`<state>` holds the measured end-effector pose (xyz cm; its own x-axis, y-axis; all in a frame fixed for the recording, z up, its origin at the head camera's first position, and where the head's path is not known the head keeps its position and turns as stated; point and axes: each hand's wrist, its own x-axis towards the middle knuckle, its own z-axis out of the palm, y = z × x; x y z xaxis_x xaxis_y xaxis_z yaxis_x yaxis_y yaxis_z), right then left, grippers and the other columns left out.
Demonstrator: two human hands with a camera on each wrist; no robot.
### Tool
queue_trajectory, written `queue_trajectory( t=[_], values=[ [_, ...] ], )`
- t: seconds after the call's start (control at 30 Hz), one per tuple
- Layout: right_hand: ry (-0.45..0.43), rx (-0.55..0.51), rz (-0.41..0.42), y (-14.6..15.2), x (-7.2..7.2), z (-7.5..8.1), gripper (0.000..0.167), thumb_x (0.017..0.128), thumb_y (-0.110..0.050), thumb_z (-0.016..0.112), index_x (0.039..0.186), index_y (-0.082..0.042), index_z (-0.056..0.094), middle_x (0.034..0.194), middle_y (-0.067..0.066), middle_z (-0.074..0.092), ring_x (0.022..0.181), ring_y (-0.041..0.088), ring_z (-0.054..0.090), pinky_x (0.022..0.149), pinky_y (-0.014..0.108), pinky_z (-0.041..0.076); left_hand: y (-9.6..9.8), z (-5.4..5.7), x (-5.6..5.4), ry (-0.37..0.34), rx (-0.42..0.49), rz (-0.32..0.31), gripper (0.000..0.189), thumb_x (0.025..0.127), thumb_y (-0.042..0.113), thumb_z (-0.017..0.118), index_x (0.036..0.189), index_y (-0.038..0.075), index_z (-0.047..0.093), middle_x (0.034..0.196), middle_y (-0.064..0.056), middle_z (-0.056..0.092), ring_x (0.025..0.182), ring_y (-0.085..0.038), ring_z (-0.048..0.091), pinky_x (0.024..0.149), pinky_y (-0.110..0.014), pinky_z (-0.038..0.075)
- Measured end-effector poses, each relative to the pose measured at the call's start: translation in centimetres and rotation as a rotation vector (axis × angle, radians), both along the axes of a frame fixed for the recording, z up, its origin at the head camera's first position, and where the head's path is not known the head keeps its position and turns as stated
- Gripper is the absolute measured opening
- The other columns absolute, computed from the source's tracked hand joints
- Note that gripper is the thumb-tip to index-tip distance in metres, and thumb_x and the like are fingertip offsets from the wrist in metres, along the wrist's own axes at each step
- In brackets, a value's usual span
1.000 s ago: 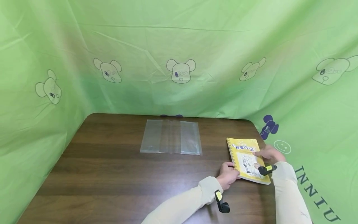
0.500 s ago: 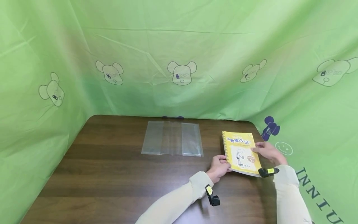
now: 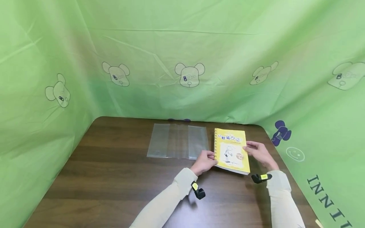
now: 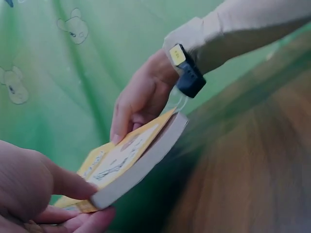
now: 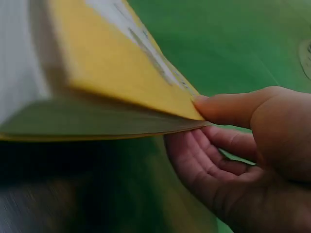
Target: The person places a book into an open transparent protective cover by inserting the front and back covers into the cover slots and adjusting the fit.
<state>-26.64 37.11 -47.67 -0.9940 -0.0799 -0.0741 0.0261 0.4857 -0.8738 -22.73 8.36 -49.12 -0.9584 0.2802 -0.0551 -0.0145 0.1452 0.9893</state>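
Note:
A yellow book (image 3: 231,150) with a cartoon figure on its cover is held between both hands above the right part of the table. My left hand (image 3: 204,162) grips its lower left corner, thumb on the cover and fingers beneath, as the left wrist view also shows. At the opposite edge my right hand (image 3: 260,154) pinches the book; the right wrist view shows the thumb (image 5: 228,108) on top and the fingers underneath. Just left of the book, a clear plastic book cover (image 3: 178,141) lies spread flat on the table.
The brown wooden table (image 3: 119,177) reaches back to a green curtain (image 3: 159,98) printed with bear heads. This cloth also hangs at the left and right sides of the table.
Both hands have carried the book leftward and slightly away from me, closer to the plastic cover, and it has turned a little straighter. The plastic cover stays in place.

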Motion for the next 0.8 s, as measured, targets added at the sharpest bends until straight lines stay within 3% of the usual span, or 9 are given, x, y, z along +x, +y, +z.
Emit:
queue_trajectory(
  t=[0.13,0.3,0.53,0.67,0.8],
  values=[
    [0.054,-0.052,-0.032,-2.4,-0.9,-0.8,0.059,0.102,-0.014,0.062,0.145,0.019,0.04,0.135,0.042,0.053,0.089,-0.009,0.063,0.079,0.016,0.056,-2.2,0.5,-0.4,0.045,-0.086,0.003,0.034,0.081,-0.003,0.076,0.112,-0.013,0.067,0.09,-0.01,0.069,0.08,-0.013,0.066,0.076,-0.023,0.057],
    [0.08,-0.067,-0.089,-5.6,-2.1,-1.2,0.055,0.1,-0.014,0.064,0.144,0.014,0.046,0.134,0.038,0.056,0.091,-0.01,0.061,0.079,0.012,0.054,-5.0,0.7,-0.9,0.086,-0.142,0.055,0.034,0.08,-0.003,0.077,0.112,-0.011,0.071,0.088,-0.01,0.071,0.078,-0.013,0.068,0.072,-0.022,0.056],
    [0.14,-0.089,-0.154,-10.1,-3.7,-1.4,0.051,0.099,-0.013,0.065,0.143,0.008,0.052,0.127,0.034,0.063,0.091,-0.004,0.063,0.076,0.01,0.053,-8.6,1.7,-2.0,0.069,-0.15,0.123,0.033,0.08,-0.002,0.079,0.113,-0.008,0.074,0.091,-0.013,0.074,0.078,-0.013,0.066,0.069,-0.022,0.056],
    [0.129,-0.122,-0.136,-12.1,-4.4,-1.7,0.055,0.095,-0.01,0.068,0.144,0.008,0.051,0.124,0.033,0.064,0.089,0.002,0.064,0.074,0.012,0.054,-10.3,1.8,-2.5,0.057,-0.134,0.129,0.032,0.081,-0.003,0.078,0.113,-0.01,0.073,0.094,-0.016,0.074,0.081,-0.015,0.066,0.072,-0.024,0.057],
    [0.095,-0.118,-0.065,-13.6,-5.1,-1.8,0.06,0.093,-0.006,0.07,0.147,0.009,0.046,0.125,0.034,0.064,0.1,0.017,0.067,0.076,0.014,0.055,-11.5,1.6,-2.7,0.041,-0.146,0.159,0.032,0.082,-0.004,0.077,0.113,-0.01,0.073,0.097,-0.017,0.074,0.083,-0.016,0.066,0.071,-0.025,0.057]
  ],
)
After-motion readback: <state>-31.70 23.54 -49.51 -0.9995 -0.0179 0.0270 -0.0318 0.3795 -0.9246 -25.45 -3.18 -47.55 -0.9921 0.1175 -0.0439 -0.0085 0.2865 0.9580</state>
